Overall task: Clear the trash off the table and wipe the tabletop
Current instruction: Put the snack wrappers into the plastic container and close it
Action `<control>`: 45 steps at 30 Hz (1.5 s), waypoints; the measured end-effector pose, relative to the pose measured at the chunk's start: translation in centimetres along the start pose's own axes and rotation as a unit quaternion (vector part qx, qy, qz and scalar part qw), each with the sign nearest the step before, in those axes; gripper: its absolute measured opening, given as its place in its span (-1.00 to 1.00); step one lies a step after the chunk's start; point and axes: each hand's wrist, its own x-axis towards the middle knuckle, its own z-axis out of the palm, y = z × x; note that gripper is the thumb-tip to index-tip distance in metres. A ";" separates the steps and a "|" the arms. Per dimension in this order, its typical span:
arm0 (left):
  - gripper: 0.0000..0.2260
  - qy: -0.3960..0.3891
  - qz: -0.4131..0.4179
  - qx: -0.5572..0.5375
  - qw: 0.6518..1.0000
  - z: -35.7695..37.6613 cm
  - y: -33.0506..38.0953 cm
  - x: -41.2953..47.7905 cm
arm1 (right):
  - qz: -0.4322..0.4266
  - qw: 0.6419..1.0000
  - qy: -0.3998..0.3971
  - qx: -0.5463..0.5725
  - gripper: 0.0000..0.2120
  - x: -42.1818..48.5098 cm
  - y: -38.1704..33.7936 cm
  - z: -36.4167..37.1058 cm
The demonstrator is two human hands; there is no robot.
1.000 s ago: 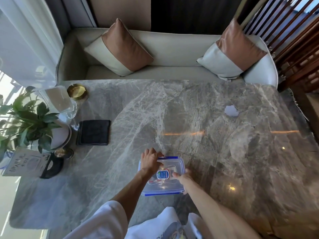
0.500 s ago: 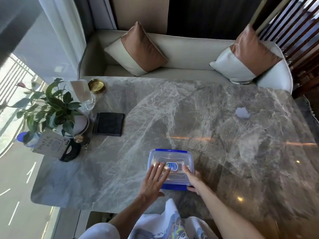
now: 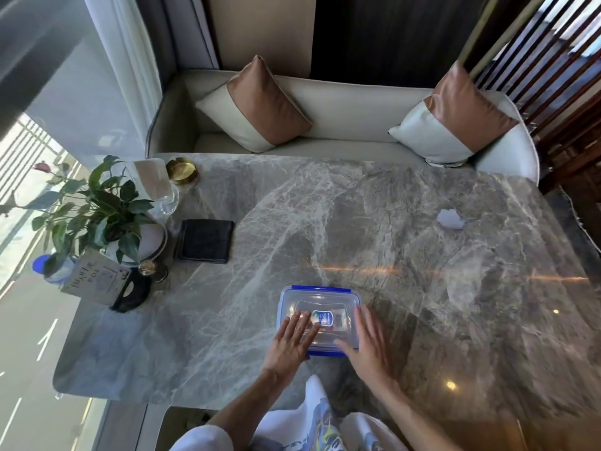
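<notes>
Both now uncurled: left hand (image 3: 292,343) and right hand (image 3: 367,345) rest flat on the box (image 3: 320,296), gripping nothing; paper scrap (image 3: 450,219) far beyond the right hand still needs clearing.

Daylight enters from the window (image 3: 29,196) at the left, which we see overexposed to near white. The polished counter (image 3: 325,222) is brightly and evenly lit. Across its middle we note a thin orange streak of glare, with small lamp reflections and a pale hazy sheen toward its right side. Soft shadows lie under the plant (image 3: 97,209). The wall panel (image 3: 374,34) behind the sofa is underexposed and almost black. We observe strong wide-angle bending of straight edges toward the borders and smeared blur along the right and lower margins. The centre is sharpest, though slightly soft.
</notes>
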 end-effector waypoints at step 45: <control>-0.53 0.085 -0.330 -0.590 0.731 0.3 2.0 1.8 | 0.190 0.913 -0.055 0.356 -0.64 2.9 -1.0 0.5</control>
